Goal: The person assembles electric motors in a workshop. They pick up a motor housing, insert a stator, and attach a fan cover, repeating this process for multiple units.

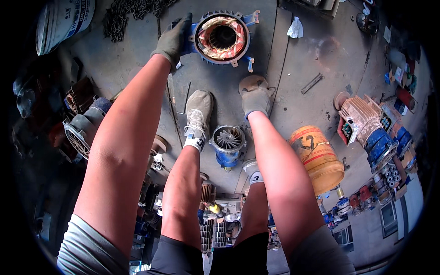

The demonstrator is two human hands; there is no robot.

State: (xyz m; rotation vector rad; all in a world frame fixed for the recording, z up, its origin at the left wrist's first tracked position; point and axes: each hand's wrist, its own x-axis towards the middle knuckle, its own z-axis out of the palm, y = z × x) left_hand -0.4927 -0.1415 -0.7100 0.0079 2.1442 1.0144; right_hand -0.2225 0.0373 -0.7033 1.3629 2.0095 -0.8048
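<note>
Your knees frame the reach: your gloved left hand (pixel 174 39) clamps the blue stator housing (pixel 223 37) rim to steady it, while your right hand (pixel 255 98), beside it, cups a round brown disc (pixel 251 83).

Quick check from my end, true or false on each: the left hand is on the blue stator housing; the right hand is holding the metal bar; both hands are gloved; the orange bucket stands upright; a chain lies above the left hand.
1. The left hand is on the blue stator housing. True: it grips the rim on the housing's left side.
2. The right hand holds the metal bar. False: the bar lies on the floor, apart from that hand.
3. Both hands are gloved. True.
4. The orange bucket stands upright. False: it lies tipped on its side.
5. A chain lies above the left hand. True: piled at the top of the view.
</note>
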